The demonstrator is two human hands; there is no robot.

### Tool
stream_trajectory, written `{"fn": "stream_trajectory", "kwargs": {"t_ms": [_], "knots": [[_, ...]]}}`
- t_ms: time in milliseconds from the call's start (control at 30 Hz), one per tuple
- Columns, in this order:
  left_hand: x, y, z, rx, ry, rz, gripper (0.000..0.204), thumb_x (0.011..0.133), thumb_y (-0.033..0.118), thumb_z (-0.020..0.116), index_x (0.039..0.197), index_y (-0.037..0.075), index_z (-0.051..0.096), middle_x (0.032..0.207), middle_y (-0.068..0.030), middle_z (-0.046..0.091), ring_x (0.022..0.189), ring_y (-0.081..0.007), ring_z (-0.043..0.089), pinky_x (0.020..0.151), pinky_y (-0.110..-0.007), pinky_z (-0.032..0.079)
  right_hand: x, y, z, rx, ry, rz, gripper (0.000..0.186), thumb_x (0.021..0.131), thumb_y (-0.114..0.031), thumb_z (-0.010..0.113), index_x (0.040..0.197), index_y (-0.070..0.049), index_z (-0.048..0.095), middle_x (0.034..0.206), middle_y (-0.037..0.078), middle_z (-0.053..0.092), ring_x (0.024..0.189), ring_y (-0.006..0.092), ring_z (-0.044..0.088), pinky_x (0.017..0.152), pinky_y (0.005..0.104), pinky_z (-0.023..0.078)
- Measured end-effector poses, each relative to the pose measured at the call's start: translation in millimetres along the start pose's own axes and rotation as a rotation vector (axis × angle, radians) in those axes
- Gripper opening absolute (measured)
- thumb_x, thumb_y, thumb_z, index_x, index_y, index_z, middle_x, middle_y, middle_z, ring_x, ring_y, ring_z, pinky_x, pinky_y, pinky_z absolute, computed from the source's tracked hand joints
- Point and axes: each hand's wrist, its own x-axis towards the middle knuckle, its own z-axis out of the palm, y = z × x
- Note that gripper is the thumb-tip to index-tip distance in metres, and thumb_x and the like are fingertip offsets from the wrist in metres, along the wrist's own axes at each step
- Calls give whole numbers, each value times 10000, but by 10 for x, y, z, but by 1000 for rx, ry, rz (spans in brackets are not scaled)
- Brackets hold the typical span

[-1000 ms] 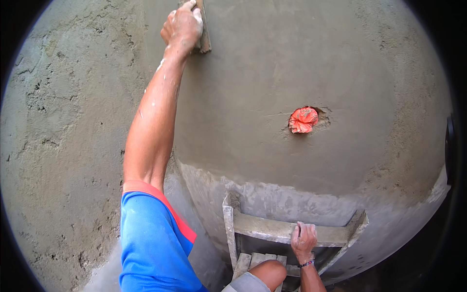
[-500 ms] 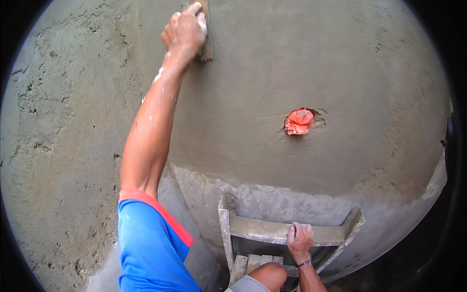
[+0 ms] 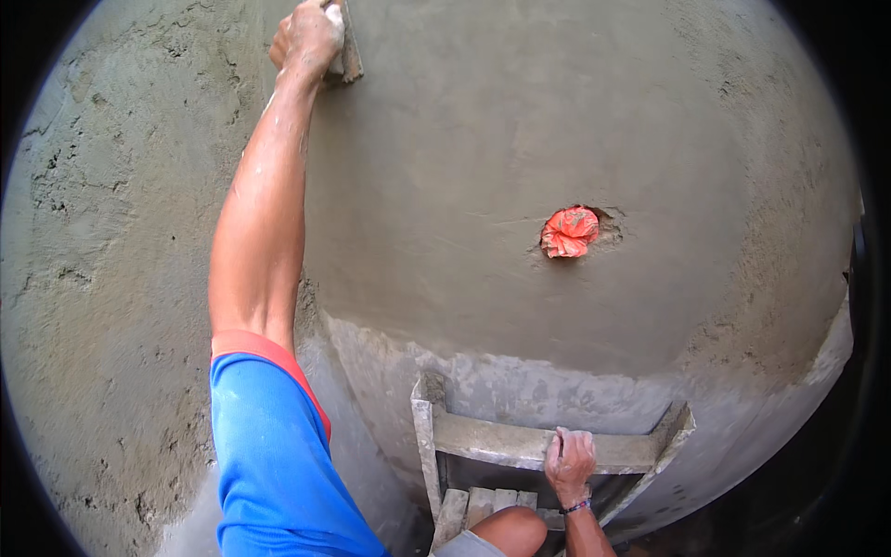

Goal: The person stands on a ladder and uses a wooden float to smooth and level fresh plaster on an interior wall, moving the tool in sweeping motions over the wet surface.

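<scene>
My left hand (image 3: 309, 39) is stretched up the wall and closed around a plastering float (image 3: 348, 58). Only the float's lower edge and one side show; the hand covers most of it, and its face lies toward the fresh grey plaster (image 3: 445, 158). Low down, my right hand (image 3: 569, 459) has its fingers wrapped over the top rung of a cement-smeared ladder (image 3: 492, 441). A crumpled orange-red plastic plug (image 3: 569, 232) fills a hole in the plaster, with a rough hollow at its right side.
Rough, pitted plaster (image 3: 111, 232) covers the wall on the left, meeting the smoother part at an inner corner. Below runs a paler bare strip (image 3: 538, 381). Several short slats (image 3: 483, 506) lie beneath the ladder's top rung, near my knee (image 3: 512, 531). The far right is dark.
My left hand and the float have moved up and to the left along the wall, toward the corner. My right hand keeps its hold on the rung.
</scene>
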Motion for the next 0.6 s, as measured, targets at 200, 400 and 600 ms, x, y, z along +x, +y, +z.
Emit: {"fn": "stream_trajectory", "kwargs": {"t_ms": [200, 400, 600], "knots": [[-1963, -171, 155, -72, -15, 278, 372, 916, 254, 680, 1286, 267, 642, 929, -131, 609, 825, -342, 664, 658, -440, 550, 21, 13, -18, -22, -11, -4, 199, 783, -77, 672, 981, -56, 675, 836, 109, 633, 834, 323, 592, 724, 444, 470], [-2065, 56, 128, -26, 31, 597, 387, 887, 243, 713, 1260, 332, 659, 871, -71, 540, 795, -270, 647, 626, -416, 551, -12, 63, -6, -2, -11, -41, 189, 785, -83, 678, 973, -60, 678, 827, 109, 632, 830, 328, 600, 731, 444, 479], [-803, -130, 94, -86, 78, 204, 342, 962, 324, 594, 1295, 267, 648, 1123, -151, 668, 1019, -362, 662, 878, -469, 520, 7, 1, -15, 7, -1, -34, 168, 798, -66, 672, 964, -46, 681, 829, 115, 639, 806, 336, 600, 714, 448, 480]]}}
